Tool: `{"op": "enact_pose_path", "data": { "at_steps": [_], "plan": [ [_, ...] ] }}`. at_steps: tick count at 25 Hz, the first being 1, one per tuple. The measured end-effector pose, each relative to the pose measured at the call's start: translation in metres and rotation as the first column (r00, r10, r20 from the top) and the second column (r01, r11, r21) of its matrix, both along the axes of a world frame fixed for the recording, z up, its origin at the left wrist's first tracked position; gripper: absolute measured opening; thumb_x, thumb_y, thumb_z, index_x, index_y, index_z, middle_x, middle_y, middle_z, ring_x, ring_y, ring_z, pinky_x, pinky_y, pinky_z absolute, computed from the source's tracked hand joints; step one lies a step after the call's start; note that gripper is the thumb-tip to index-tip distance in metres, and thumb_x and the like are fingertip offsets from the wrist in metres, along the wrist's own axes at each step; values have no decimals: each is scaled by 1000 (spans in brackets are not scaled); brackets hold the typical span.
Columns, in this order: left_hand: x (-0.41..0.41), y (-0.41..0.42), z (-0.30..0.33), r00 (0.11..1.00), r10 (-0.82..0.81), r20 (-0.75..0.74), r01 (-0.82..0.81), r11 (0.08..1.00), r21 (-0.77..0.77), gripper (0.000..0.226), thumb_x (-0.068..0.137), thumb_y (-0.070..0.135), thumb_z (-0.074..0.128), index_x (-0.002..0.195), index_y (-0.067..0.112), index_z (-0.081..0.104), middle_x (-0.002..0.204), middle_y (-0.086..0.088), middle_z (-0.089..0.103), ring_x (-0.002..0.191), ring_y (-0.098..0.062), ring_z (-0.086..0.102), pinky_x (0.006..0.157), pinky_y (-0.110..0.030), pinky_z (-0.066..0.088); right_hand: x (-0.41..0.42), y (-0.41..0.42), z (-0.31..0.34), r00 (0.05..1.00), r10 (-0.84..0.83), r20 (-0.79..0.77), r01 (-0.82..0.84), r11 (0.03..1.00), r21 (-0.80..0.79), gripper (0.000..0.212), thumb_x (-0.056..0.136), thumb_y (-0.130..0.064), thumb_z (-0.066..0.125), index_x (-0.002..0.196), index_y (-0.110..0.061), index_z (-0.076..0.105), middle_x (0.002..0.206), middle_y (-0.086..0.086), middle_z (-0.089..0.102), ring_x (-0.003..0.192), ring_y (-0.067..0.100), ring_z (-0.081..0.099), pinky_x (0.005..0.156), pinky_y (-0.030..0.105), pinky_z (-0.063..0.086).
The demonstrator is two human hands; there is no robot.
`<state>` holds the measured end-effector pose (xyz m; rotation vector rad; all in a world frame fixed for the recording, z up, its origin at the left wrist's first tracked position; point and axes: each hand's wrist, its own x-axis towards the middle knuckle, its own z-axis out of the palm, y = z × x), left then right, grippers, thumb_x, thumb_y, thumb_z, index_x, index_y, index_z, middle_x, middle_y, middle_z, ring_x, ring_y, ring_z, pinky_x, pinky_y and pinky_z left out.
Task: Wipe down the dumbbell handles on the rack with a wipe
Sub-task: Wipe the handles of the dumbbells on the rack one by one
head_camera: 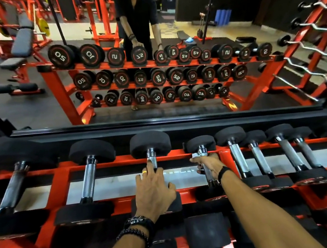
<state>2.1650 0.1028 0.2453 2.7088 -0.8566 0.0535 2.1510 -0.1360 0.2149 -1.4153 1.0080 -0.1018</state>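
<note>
Wipe sits bunched under your right hand, clenched round the fourth dumbbell handle on the top rack. Left hand rests flat, fingers released, steadying the neighbouring dumbbell; twist while sliding end to end.

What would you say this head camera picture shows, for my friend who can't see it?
A person's right hand grips a dumbbell handle with a white wipe, on an orange rack of black dumbbells. Their left hand rests on the next dumbbell to the left, fingers on its handle. A mirror behind the rack reflects the gym.
</note>
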Motion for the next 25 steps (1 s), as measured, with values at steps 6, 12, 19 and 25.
{"op": "enact_pose_path", "data": {
  "at_steps": [6,12,19,25],
  "plan": [
    [0,1,0,1000,-1,-10,1,1000,-2,51,87,50,47,128,20,54,152,-7,30,121,-18,45,105,-35,38,3,16,-7,975,-221,-14,186,854,-486,48,69,-37,82,101,-4,69,90,10,71,81,33,69,66,31,51],
    [-1,1,2,1000,21,-16,-21,1000,-2,49,86,49,47,125,20,54,150,-7,32,120,-19,45,103,-37,39,-1,25,8,937,-315,152,347,784,-515,45,67,-30,89,98,-5,67,97,11,67,88,26,60,73,29,42],
    [0,1,0,1000,21,-2,-21,1000,13,48,86,49,45,123,20,55,148,-8,35,118,-20,47,102,-39,40,-9,15,-2,853,-438,283,496,850,-180,23,79,-20,81,66,-11,65,66,2,64,69,18,59,68,30,49],
    [0,0,0,1000,23,2,-23,1000,14,52,87,51,46,128,20,55,149,-7,35,119,-19,48,102,-38,40,-20,13,4,932,-305,194,360,735,-575,21,82,-18,77,84,-9,59,88,7,63,83,24,57,74,32,44]
  ]
}}
